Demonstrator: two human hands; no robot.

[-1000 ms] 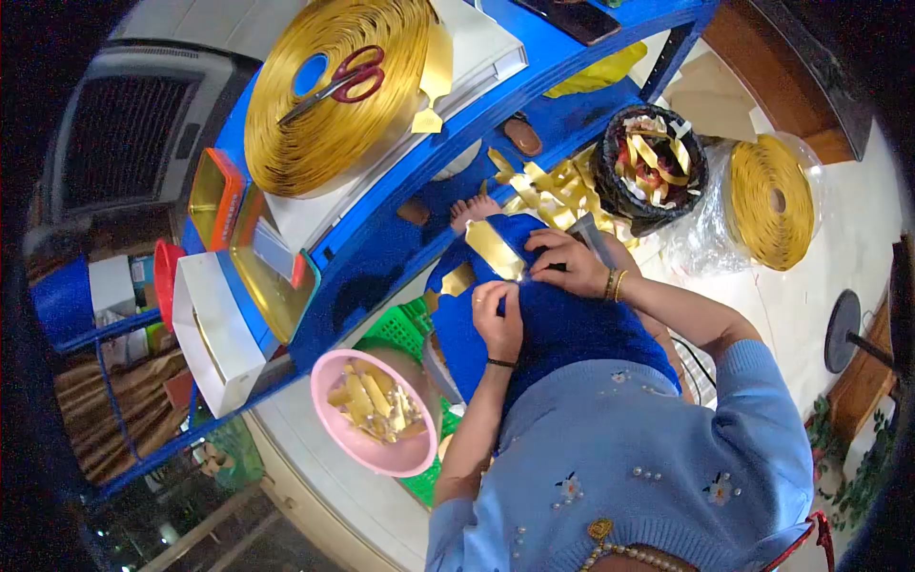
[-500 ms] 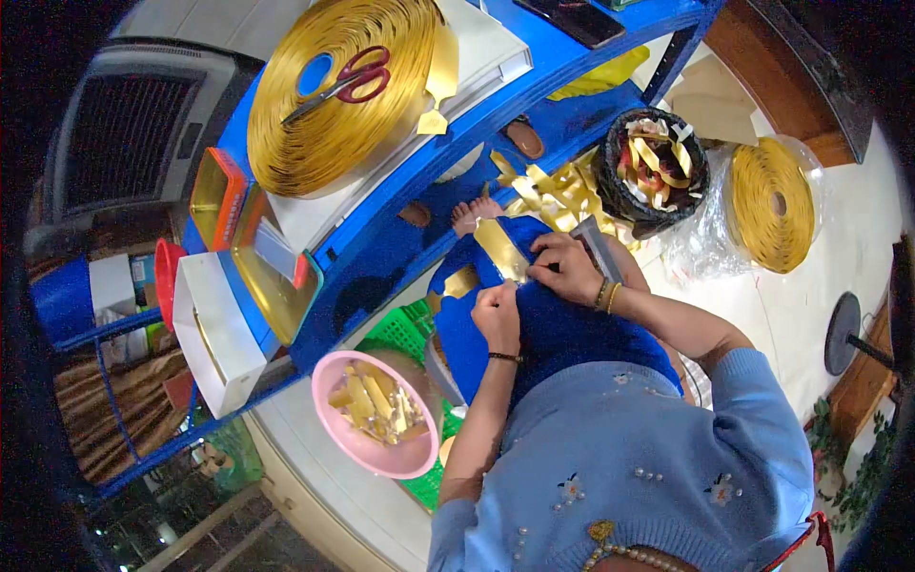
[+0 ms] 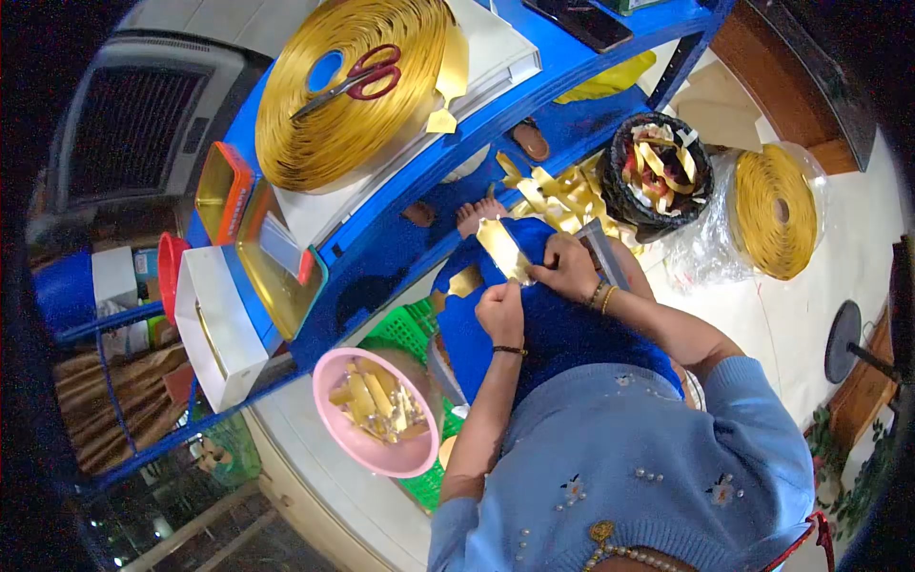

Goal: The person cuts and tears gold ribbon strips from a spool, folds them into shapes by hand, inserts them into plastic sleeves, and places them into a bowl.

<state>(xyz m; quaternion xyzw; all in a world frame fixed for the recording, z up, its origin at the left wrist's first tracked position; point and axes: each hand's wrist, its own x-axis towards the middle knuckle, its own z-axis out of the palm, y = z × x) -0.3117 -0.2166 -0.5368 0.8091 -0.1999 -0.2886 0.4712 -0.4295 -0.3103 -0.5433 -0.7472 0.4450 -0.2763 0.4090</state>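
Observation:
Over the blue cloth (image 3: 562,334) on my lap, both hands pinch the near end of a shiny gold strip (image 3: 502,250). My left hand (image 3: 500,315) has its fingers curled at the strip's lower tip. My right hand (image 3: 567,272) grips beside it with thumb and fingertips, close to the left fingertips. Another gold piece (image 3: 465,281) lies on the cloth to the left. Lower left, a pink basin (image 3: 327,419) holds several gold pieces.
A big gold roll (image 3: 286,124) with red-handled scissors (image 3: 374,72) on it rests on the blue table (image 3: 505,119). Right of the loose gold strips (image 3: 562,195) are a black-lined bin (image 3: 634,224) and another gold roll (image 3: 774,210). A green basket (image 3: 405,334) stands under the basin.
The fingers of my left hand have curled in more tightly, and those of my right hand have closed up a little. The gold strip has shifted slightly. The whole view has drifted a little.

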